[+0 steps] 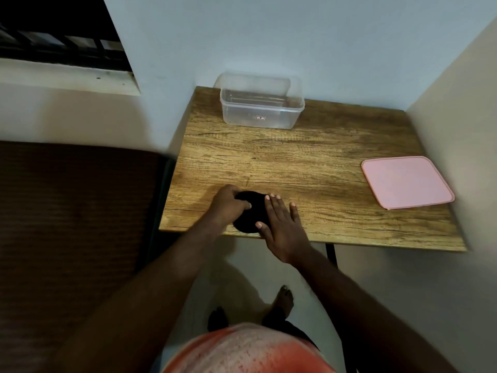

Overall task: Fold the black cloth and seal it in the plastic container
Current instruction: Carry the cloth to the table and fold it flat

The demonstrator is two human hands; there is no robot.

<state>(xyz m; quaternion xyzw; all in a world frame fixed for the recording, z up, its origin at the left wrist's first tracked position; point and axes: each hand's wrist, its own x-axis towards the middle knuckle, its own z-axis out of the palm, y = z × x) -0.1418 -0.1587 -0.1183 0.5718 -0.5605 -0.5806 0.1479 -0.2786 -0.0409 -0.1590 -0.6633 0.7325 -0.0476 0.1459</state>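
Note:
The black cloth [251,214] lies bunched into a small bundle near the front edge of the wooden table [309,162]. My left hand [228,204] grips its left side with curled fingers. My right hand [281,224] lies flat with straight fingers pressing on the cloth's right side. The clear plastic container [262,110] stands open and empty at the back of the table, against the wall. Its pink lid [406,181] lies flat at the table's right side, apart from the container.
Walls close in the table at the back and right. A dark brown mattress [75,211] lies to the left of the table. My bare feet [282,300] stand on the light floor below the front edge.

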